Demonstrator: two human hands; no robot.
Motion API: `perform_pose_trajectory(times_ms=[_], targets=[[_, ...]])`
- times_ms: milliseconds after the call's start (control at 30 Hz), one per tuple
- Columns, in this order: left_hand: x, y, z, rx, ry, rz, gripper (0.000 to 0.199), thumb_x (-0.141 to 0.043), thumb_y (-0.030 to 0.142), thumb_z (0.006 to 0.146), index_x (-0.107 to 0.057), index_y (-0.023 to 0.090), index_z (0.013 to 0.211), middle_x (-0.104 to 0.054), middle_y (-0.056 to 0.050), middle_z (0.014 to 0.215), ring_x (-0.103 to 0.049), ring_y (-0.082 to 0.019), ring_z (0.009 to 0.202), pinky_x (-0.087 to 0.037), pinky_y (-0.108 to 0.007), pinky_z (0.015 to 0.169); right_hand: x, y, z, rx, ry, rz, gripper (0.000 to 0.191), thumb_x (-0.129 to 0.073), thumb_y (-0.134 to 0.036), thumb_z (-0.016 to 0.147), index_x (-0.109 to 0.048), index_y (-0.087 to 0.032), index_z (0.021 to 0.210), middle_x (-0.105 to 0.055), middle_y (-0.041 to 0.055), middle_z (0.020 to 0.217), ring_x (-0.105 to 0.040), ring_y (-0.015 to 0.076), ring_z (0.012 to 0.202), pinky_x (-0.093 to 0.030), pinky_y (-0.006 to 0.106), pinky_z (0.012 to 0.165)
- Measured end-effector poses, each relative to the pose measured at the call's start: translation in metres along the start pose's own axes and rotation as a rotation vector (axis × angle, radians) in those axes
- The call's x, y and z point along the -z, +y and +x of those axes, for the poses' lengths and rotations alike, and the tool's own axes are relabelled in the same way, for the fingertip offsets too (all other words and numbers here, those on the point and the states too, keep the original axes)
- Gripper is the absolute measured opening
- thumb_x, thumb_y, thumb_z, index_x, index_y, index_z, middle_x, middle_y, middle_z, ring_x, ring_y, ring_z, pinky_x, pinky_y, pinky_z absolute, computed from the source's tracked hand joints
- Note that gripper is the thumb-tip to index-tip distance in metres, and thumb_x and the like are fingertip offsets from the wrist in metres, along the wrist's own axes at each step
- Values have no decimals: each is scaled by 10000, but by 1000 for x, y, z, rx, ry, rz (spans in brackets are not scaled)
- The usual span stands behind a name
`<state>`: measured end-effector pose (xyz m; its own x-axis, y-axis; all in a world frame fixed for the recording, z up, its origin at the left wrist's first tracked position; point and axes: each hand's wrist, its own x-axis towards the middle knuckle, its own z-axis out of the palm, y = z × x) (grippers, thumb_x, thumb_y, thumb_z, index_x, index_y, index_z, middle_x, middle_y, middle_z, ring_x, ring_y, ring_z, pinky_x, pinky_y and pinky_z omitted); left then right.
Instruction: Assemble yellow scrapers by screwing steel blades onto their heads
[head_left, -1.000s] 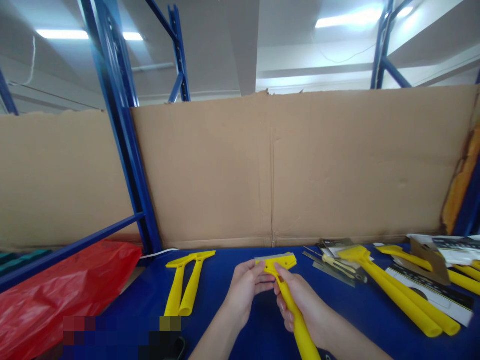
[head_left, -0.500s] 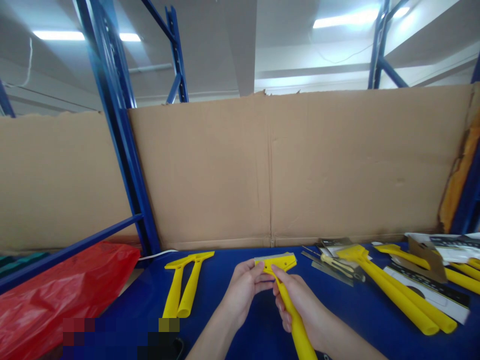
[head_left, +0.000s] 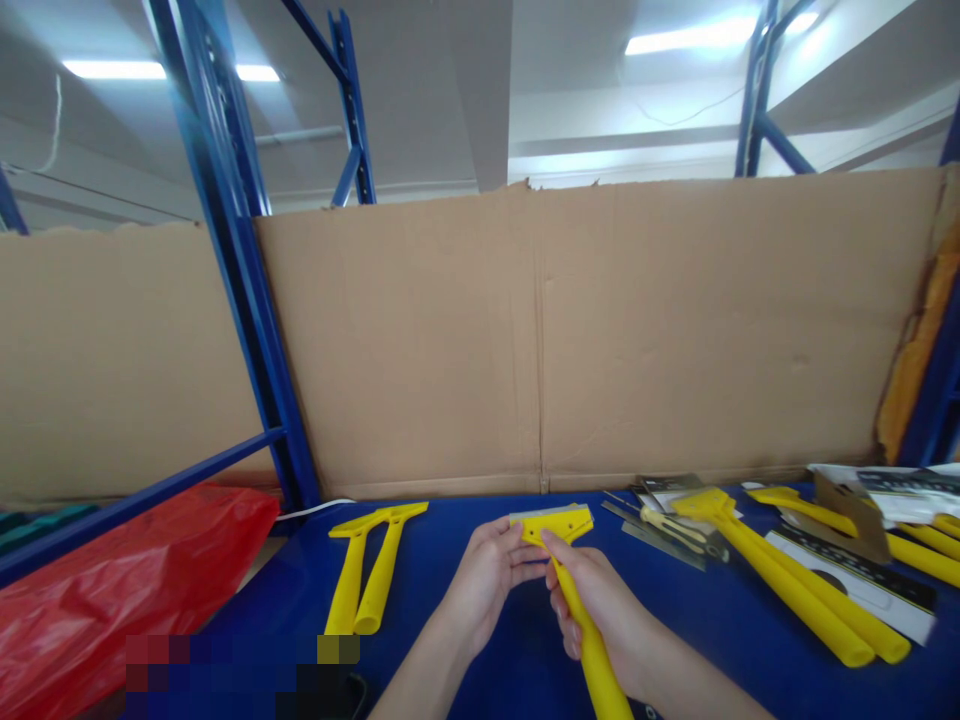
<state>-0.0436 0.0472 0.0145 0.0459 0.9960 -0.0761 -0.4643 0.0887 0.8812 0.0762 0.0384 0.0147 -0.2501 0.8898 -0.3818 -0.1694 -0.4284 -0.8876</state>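
A yellow scraper [head_left: 596, 660] is held between both hands, its wide head up and a metal blade strip along the top edge. My right hand [head_left: 592, 600] is wrapped round the upper handle, with the thumb pressed just under the head. My left hand [head_left: 491, 565] grips the left end of the head between thumb and fingers. To the left, two yellow scrapers [head_left: 382, 570] lie side by side with their heads touching or overlapping. On the right, a pair of long-handled yellow scrapers [head_left: 802, 590] lies slanted, one against the other.
Screwdrivers [head_left: 671, 527] and flat metal blades [head_left: 660, 545] lie right of the hands on the blue table [head_left: 435, 530]. Farther right are packaging cards [head_left: 855, 580] and more yellow scrapers. A red plastic bag [head_left: 142, 580] sits at left. Cardboard [head_left: 420, 350] walls off the back.
Both hands keep the same hold on the scraper. The whole view has shifted very slightly; nothing else has visibly moved.
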Motion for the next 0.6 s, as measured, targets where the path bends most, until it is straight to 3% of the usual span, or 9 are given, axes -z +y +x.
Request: perform_pose_trajectory(times_ms=[100, 333, 500, 600], targets=[[-1, 1, -1, 12, 32, 2, 54, -577, 150, 787, -599, 101, 793, -693, -112, 786, -654, -167, 643, -503, -289, 642, -1, -1, -2, 0, 2, 3, 443, -462, -514, 870, -457, -195, 562, -401, -77, 330, -312, 47, 234, -266, 167, 270], [-1, 3, -3, 7, -28, 38, 90, -589, 170, 782, -597, 88, 820, -691, -128, 827, -660, -167, 673, -504, -275, 645, -1, -2, -3, -1, 12, 13, 427, -480, -477, 868, -466, -188, 554, -402, -77, 337, -315, 40, 236, -258, 162, 275], [-1, 2, -2, -11, -11, 59, 379, -592, 173, 769, -504, 132, 1135, -693, -87, 789, -659, -164, 637, -500, -280, 636, -1, -2, -3, -9, 12, 5, 428, -426, -422, 903, -463, -189, 546, -399, -74, 333, -303, 45, 229, -255, 168, 265], [0, 1, -2, -34, -26, 85, 414, -574, 179, 779, -479, 129, 1179, -695, -90, 803, -656, -155, 632, -498, -273, 633, -2, -3, -4, -9, 19, 8, 408, -432, -384, 903, -464, -186, 548, -406, -73, 339, -313, 43, 233, -260, 160, 267]])
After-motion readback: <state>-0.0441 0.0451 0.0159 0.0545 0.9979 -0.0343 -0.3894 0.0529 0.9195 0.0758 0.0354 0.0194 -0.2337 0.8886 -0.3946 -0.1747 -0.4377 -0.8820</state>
